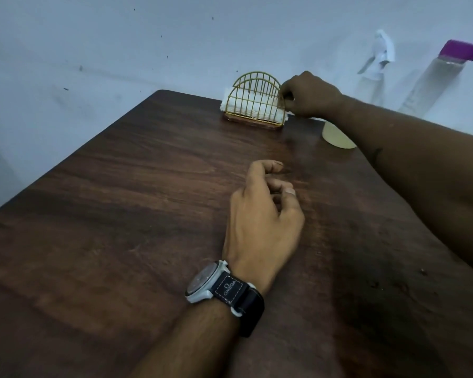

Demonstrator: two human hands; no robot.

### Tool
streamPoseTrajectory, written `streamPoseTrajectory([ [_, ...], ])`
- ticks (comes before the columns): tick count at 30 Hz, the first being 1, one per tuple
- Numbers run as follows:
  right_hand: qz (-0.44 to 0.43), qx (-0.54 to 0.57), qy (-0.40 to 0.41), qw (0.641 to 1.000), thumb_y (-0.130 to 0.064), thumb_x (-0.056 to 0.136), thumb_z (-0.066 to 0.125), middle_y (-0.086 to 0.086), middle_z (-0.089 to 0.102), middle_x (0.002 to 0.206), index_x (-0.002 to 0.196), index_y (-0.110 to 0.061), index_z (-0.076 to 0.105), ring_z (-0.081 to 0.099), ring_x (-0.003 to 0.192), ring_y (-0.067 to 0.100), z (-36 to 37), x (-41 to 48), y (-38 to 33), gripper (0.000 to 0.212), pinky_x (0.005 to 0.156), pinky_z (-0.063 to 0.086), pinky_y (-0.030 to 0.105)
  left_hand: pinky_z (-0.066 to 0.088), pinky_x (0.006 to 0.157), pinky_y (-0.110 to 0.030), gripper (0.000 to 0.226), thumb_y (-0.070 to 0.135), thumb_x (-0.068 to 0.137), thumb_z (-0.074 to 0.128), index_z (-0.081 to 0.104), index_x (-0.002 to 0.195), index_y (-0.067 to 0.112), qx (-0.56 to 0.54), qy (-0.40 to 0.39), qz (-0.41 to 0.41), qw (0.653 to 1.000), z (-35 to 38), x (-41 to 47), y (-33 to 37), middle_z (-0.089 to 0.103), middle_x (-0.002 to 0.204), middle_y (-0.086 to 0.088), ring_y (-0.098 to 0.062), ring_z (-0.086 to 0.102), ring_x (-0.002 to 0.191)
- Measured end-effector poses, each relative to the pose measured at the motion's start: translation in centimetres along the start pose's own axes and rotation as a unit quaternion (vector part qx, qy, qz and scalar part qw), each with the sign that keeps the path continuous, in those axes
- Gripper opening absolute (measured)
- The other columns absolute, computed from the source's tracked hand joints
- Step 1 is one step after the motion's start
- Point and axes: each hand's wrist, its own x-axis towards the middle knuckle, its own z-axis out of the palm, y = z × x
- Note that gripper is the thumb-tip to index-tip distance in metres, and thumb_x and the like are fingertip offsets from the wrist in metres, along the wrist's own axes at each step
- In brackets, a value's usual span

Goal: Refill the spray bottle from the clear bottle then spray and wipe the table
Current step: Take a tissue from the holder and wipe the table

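Left hand (260, 214) mid-frame, fingers loosely curled, holding nothing, low over table (120, 214). Right hand (309, 95) upper centre, fingers curled at right end of wire napkin holder (253, 121), apparently pinching a napkin (241, 103) from the white stack inside. Step: likely fetching a wipe. Next: pull one sheet free without dragging the holder. Spray bottle (377, 64) and purple-capped clear bottle (432, 80) upper right, untouched; fill levels can't tell.
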Motion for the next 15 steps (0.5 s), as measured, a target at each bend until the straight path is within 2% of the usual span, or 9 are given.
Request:
streamPoseTrajectory([
  [4,0.004,-0.005,0.030,1.000,-0.029,0.095,0.071,0.013,0.072,0.106,0.112,-0.018,0.074,0.067,0.101,0.033,0.3,-0.4,-0.2,0.021,0.079,0.052,0.040,0.051,0.075,-0.009,0.030,0.018,0.093,0.064,0.055,0.121,0.027,-0.003,0.001,0.001,1.000,0.0,0.0,0.0,0.070,0.090,0.018,0.008,0.064,0.088],
  [7,0.000,-0.044,0.032,0.999,-0.024,0.095,0.067,0.017,0.069,0.102,0.102,-0.012,0.073,0.067,0.095,0.039,1.0,-0.4,-0.4,0.016,0.070,0.044,0.038,0.051,0.075,-0.009,0.030,0.017,0.094,0.063,0.055,0.121,0.027,-0.004,0.000,0.001,1.000,0.0,0.0,0.0,0.069,0.090,0.018,0.007,0.064,0.089],
  [12,-0.005,-0.054,0.021,0.998,-0.026,0.099,0.060,0.015,0.068,0.108,0.107,-0.013,0.067,0.065,0.099,0.038,1.4,-0.7,0.0,0.017,0.072,0.042,0.037,0.054,0.082,-0.018,0.031,0.019,0.094,0.062,0.054,0.123,0.028,0.001,-0.007,-0.001,1.000,0.0,0.0,0.0,0.069,0.094,0.019,0.005,0.064,0.091],
  [15,-0.018,-0.073,0.018,0.997,-0.024,0.101,0.054,0.016,0.067,0.110,0.106,-0.012,0.064,0.064,0.098,0.039,1.5,-0.9,0.1,0.017,0.071,0.041,0.038,0.053,0.080,-0.015,0.031,0.017,0.094,0.062,0.054,0.123,0.027,-0.001,-0.005,0.000,1.000,0.0,0.0,0.0,0.069,0.093,0.019,0.007,0.064,0.090],
])
